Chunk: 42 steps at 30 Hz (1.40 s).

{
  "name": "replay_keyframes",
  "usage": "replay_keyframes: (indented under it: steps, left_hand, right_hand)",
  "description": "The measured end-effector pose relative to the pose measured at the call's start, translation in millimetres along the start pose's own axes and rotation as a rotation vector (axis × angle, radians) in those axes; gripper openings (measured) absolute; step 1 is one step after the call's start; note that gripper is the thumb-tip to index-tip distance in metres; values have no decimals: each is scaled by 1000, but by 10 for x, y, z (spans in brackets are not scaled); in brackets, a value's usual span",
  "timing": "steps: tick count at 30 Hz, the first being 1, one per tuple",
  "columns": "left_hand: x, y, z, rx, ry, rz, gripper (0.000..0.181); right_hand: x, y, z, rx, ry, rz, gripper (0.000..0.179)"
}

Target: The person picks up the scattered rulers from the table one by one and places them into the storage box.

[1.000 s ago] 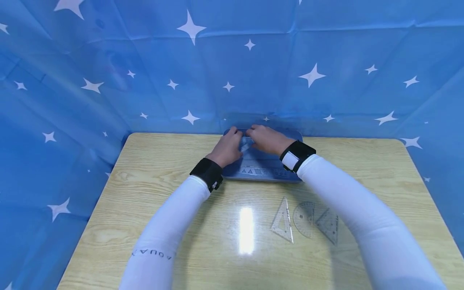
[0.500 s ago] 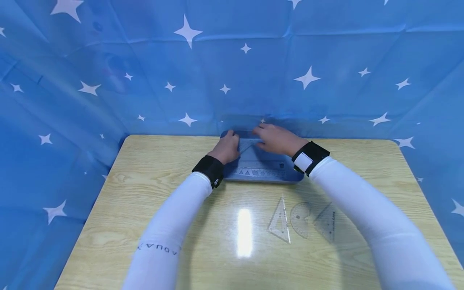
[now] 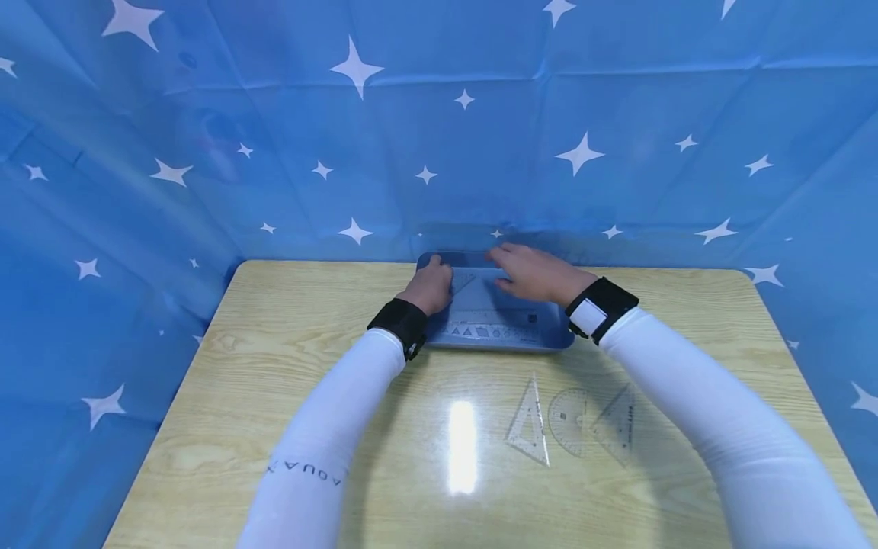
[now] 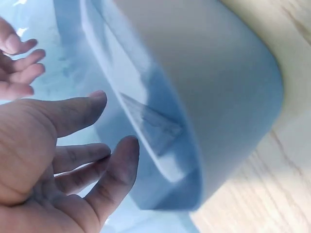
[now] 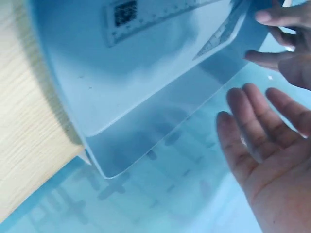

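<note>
A blue tray stands at the back of the table, a clear ruler with cut-out shapes lying near its front. A clear set square lies inside too, by the left end; the right wrist view also catches it. My left hand is over the tray's left end, fingers loosely bent with nothing between them in the left wrist view. My right hand hovers over the back right part, fingers spread, holding nothing. Its palm shows bare beside the tray's far wall.
On the table before the tray lie a set square, a round-edged protractor and another set square, all clear plastic. A blue star-printed cloth hangs directly behind the table's back edge.
A second ago both hands were close together with a clear piece between them. They have since parted, my right hand moving right, and the set square shows in the tray.
</note>
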<state>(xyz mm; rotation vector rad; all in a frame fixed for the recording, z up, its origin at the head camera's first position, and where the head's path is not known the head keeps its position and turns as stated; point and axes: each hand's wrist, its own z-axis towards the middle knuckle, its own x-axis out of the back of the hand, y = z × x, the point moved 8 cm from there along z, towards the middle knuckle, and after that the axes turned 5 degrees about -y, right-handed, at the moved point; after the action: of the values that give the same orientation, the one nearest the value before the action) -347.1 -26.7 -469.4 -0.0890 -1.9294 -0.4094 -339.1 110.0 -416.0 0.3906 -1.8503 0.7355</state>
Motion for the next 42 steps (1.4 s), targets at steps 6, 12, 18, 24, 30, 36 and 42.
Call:
replay_keyframes:
  steps: [6,12,18,24,30,36,42]
  left_hand:
    - [8,23,-4,-27,28,28,26]
    - [145,115,-112,-99,134,37,37]
    - [245,201,-286,-141,183,-20,41]
    - [284,244,-510,-164,228,-74,52]
    - [347,207,-777,-164,273,-175,53]
    - [349,145,-969,-156,311,-230,58]
    - [263,141,-1106,-147,306,-246,60]
  right_hand:
    - [-6,-18,-47,14,-1,11,48]
    - [35,-21,-159,57,35,3,40]
    - [56,-50,-334,145,113,-43,38]
    - [28,-83,-534,251,234,-82,37]
    - [1,-150,-729,329,312,-103,33]
    - [-92,-194,-894,348,348,-117,36]
    - [-169,-203,-982,332,346,-93,36]
